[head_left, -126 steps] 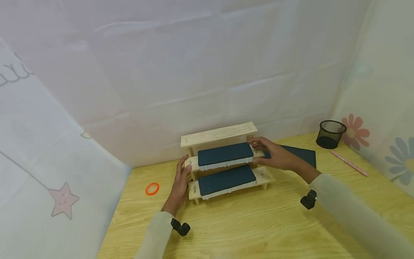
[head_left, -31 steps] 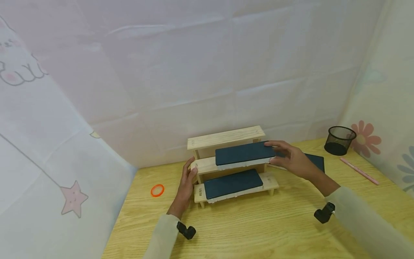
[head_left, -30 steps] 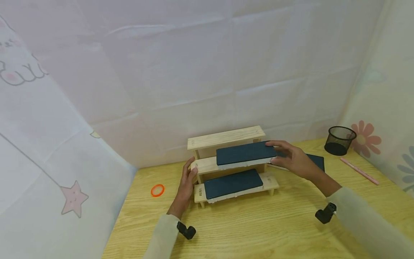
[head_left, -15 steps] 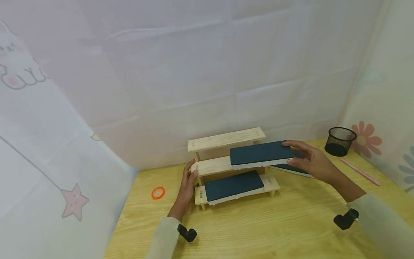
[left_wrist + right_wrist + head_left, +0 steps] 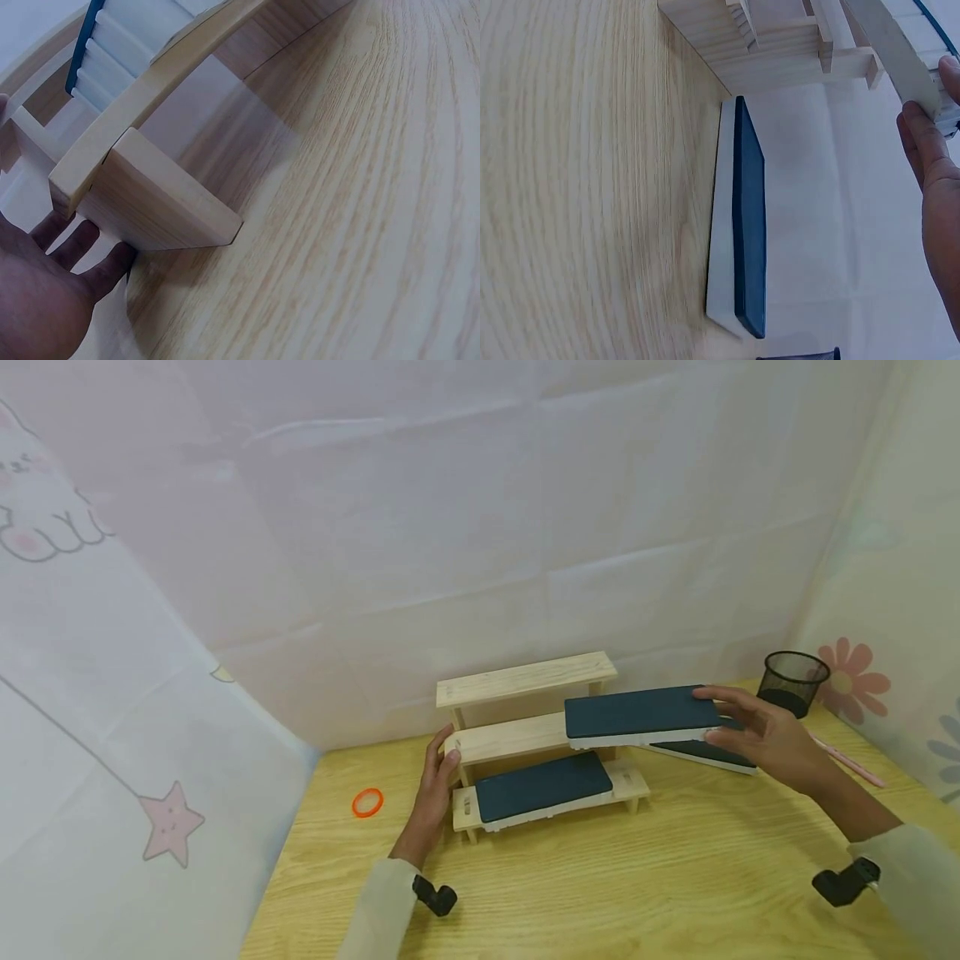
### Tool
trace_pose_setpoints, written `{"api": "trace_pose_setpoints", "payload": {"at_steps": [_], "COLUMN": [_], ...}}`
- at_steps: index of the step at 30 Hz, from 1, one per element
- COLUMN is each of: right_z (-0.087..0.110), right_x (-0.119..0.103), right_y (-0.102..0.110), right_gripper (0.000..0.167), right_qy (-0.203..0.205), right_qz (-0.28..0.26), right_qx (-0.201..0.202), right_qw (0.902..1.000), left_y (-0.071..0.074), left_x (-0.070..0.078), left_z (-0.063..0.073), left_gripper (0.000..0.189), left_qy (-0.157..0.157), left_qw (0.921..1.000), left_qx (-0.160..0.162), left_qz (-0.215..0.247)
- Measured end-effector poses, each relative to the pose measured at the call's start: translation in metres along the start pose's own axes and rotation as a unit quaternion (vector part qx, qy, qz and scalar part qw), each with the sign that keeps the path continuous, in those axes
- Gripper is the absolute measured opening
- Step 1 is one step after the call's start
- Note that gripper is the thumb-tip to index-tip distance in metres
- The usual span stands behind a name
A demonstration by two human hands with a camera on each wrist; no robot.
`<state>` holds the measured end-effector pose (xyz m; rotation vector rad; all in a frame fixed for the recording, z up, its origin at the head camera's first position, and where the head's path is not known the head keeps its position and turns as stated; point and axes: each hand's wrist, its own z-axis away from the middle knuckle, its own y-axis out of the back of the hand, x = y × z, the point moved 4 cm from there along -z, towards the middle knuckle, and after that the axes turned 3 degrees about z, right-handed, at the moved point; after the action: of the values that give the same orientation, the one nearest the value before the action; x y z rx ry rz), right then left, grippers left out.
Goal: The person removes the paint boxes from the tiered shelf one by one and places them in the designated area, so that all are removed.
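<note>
My right hand (image 5: 776, 743) pinches the right end of a flat box (image 5: 641, 714) with a dark blue top and white ribbed sides. Raised clear of the table, this box overlaps the right part of the middle step in the head view. My left hand (image 5: 433, 789) holds the left end of a three-step wooden stand (image 5: 525, 679), thumb at the middle step. In the left wrist view, fingers (image 5: 109, 270) touch the stand's side. A similar box (image 5: 543, 787) lies on the lowest step. Another box (image 5: 750, 225) rests on the table right of the stand, partly hidden in the head view.
An orange ring (image 5: 367, 802) lies on the wooden table (image 5: 570, 893) to the left. At the back right stands a black mesh pen holder (image 5: 795, 672), with a pink stick (image 5: 851, 762) in front of it. Cloth-covered walls (image 5: 420, 543) close off the back and sides.
The upper box has left the middle step, moving right in my right hand and baring most of that step. My left hand stays at the stand's left end.
</note>
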<state>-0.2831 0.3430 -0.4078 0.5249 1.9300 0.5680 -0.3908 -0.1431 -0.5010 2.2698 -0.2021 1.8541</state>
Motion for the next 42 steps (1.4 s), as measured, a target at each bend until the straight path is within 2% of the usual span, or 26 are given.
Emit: {"api": "trace_pose_setpoints", "payload": {"at_steps": [8,17,24,32,35,42], "right_z": [0.013,0.026,0.043,0.064,0.070,0.079], "right_x": [0.010,0.022,0.038,0.055,0.059,0.064], "right_y": [0.014,0.025,0.032,0.034,0.034,0.034], "right_gripper": [0.059,0.059,0.062,0.063,0.063,0.063], "right_qy": [-0.014,-0.012,-0.032,-0.048,-0.051,-0.044], "right_qz": [0.028,0.011,0.010,0.029,0.035,0.046], "right_qx": [0.012,0.021,0.021,0.050,0.058,0.054], "right_qw": [0.9994,0.9996,0.9992,0.9972,0.9964,0.9965], "left_y": [0.002,0.005,0.005,0.005,0.005,-0.001], "left_x": [0.001,-0.001,0.001,0.001,0.007,0.032], "left_z": [0.002,0.004,0.004,0.003,0.003,0.012], "left_gripper": [0.055,0.053,0.052,0.051,0.052,0.054], "left_qy": [0.001,-0.001,-0.005,-0.005,-0.001,0.004], "left_qw": [1.0000,1.0000,0.9999,0.9999,0.9999,0.9995], "left_qx": [0.000,0.006,0.007,-0.010,-0.015,-0.026], "left_qz": [0.000,-0.004,-0.008,0.001,-0.004,-0.018]}}
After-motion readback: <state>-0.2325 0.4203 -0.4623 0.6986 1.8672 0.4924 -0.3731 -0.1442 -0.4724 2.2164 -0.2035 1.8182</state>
